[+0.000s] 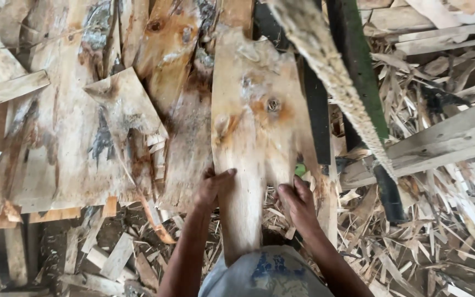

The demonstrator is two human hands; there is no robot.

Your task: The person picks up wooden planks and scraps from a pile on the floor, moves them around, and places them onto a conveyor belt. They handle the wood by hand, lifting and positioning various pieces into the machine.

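Both grips clamp the narrow near end of the pale wood slab [254, 137]: left hand [211, 190] on its left edge, right hand [298, 203] on its right.
I judge splinters from the ragged edges likely; its far end overlaps the stacked boards [72, 137] and could snag there, near the rope [331, 71], over loose scrap on the floor [441, 231].

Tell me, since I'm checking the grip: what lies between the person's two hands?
The head view shows the narrow lower end of a pale wood slab between the left hand and the right hand; both hands grip its edges.
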